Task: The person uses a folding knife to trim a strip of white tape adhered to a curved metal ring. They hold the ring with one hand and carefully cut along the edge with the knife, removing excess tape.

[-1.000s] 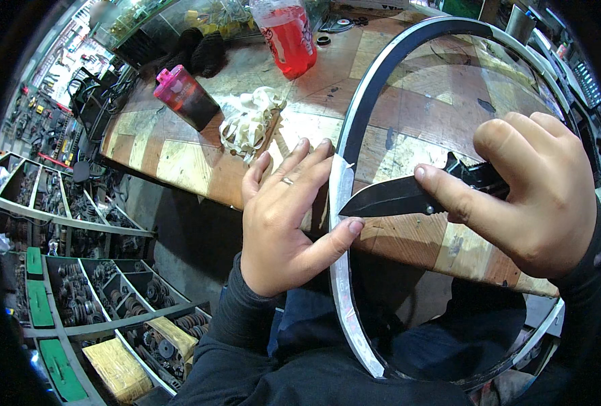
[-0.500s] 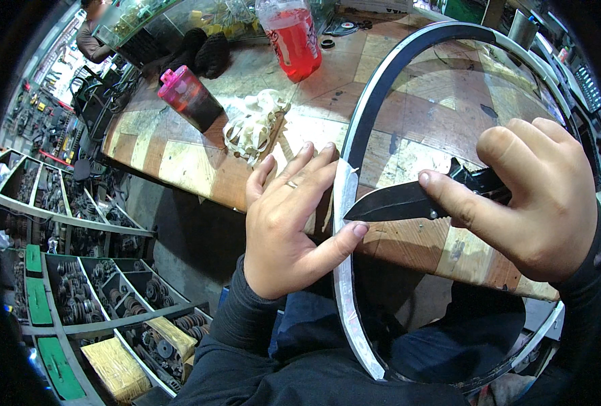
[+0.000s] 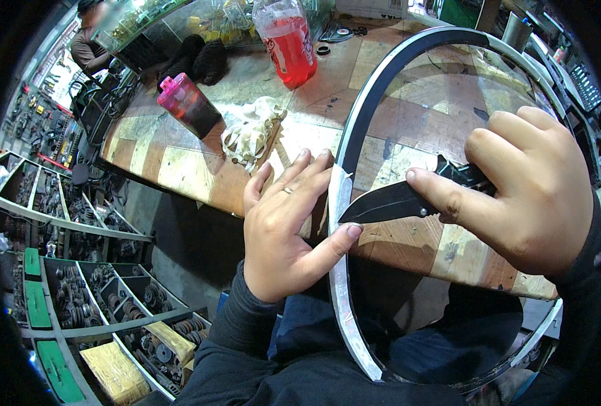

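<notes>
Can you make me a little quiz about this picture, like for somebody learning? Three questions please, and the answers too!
1. Which hand holds the black knife?
2. True or false: a bottle with red liquid in it is to the left of the big round rim.
3. Fill in the blank: the left hand wears a ____ on one finger.

Key:
1. The right hand.
2. True.
3. Ring.
</notes>
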The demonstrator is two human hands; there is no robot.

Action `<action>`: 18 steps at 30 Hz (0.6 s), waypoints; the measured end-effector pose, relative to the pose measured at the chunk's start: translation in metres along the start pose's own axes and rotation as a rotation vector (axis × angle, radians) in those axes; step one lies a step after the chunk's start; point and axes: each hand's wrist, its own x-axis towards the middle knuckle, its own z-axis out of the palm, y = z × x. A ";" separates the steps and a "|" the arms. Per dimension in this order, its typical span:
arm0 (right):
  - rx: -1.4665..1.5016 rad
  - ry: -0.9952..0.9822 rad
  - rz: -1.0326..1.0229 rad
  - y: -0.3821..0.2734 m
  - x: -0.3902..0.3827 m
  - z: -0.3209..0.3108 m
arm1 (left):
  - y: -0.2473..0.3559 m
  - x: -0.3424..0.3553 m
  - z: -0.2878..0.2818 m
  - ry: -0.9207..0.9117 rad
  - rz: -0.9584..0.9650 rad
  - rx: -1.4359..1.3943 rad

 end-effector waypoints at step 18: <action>0.004 -0.007 -0.010 0.010 0.003 0.001 | 0.006 0.003 0.004 0.068 -0.054 -0.051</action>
